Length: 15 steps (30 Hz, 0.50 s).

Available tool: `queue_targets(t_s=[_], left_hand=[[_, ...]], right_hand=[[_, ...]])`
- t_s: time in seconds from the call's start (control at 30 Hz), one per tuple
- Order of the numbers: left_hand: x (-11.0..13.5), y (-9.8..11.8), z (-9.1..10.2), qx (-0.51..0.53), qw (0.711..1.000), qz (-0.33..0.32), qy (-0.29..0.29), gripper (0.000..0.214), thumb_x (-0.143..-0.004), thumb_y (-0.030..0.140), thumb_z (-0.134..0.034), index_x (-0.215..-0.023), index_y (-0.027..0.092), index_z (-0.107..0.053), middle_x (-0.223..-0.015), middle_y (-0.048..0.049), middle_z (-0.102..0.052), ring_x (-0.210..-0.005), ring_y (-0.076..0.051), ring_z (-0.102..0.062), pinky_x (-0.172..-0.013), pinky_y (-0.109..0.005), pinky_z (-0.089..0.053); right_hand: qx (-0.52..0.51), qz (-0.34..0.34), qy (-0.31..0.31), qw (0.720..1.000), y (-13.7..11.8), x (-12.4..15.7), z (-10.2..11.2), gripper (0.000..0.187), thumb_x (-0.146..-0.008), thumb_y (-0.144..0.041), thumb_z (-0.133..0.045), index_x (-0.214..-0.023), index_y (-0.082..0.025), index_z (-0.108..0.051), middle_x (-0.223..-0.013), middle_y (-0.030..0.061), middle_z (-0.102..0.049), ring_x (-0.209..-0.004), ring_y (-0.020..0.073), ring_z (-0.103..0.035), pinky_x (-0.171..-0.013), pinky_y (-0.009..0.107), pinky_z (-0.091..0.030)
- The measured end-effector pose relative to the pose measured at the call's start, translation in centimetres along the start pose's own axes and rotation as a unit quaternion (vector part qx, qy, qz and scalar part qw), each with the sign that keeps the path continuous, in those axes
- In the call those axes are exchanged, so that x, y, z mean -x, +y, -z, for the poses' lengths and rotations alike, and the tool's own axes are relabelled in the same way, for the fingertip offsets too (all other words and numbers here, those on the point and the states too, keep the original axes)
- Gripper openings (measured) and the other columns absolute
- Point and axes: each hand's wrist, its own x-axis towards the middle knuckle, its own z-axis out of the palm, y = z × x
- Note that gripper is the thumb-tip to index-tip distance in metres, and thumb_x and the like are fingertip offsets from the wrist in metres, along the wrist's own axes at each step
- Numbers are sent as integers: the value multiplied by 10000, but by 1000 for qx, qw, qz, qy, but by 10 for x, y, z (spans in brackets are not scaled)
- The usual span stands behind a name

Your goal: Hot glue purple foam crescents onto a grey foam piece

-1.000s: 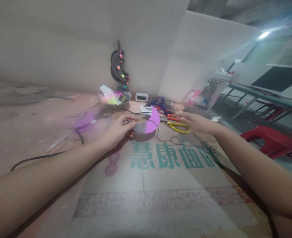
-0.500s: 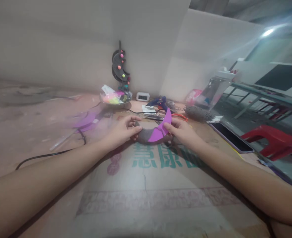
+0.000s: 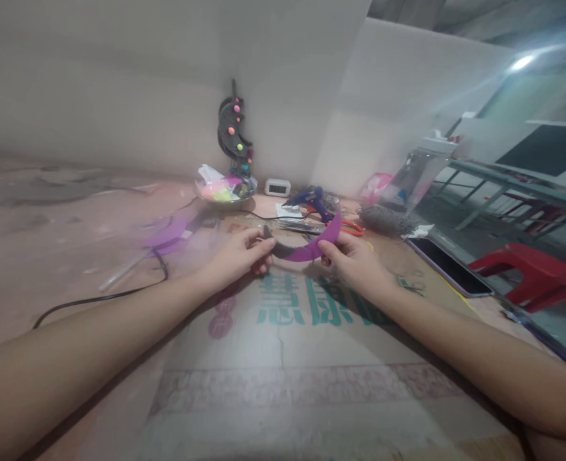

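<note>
A curved crescent piece, grey at its left end and purple at its right, is held a little above the cardboard sheet. My left hand pinches the grey tip. My right hand pinches the purple end. Both hands have fingers closed on the piece, near the middle of the table's far part.
Behind the hands lie scissors with orange handles, a blue glue gun, a white clock, a bowl of coloured bits and a dark crescent ornament with beads. A phone lies at right, a black cable at left, a red chair beyond.
My right hand came back from the scissors and took the purple end. The crescent piece has been lifted and turned nearly edge-on between both hands.
</note>
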Motion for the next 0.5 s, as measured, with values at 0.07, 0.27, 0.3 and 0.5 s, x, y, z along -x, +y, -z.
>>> queue_targets(t_s=[0.07,0.27,0.3,0.5], left_hand=[[0,1,0,9,1000,-12,15,311,-816,472,-608,-851,168,-550,-778,-27,-646,-548,-92,-566,-529,-217,-457],[-3,0,4,59,997,17,56,365,-748,391,-704,-1028,189,-589,-743,-1,-618,-555,-86,-552,-523,-204,-444],[-3,0,4,76,995,24,55,375,-738,358,-715,-1048,184,-593,-725,7,-605,-553,-79,-541,-526,-199,-439],[-4,-1,7,95,994,31,47,529,-735,264,-706,-1238,184,-563,-715,15,-594,-573,-74,-533,-548,-197,-435]], right_hand=[[35,61,-7,997,2,1,0,192,-874,-309,-531,-769,-200,-650,-663,11,-608,-626,154,-571,-589,281,-474],[118,328,-80,934,11,6,-5,264,-909,-166,-476,-1073,-254,-663,-1066,73,-642,-1003,187,-603,-863,362,-509],[127,340,-91,928,11,7,-6,280,-917,-157,-462,-1098,-255,-651,-1076,76,-634,-1011,182,-598,-863,355,-510],[179,325,-63,927,6,10,-6,254,-935,-199,-467,-1135,-234,-619,-1101,88,-641,-1002,193,-607,-855,351,-507]])
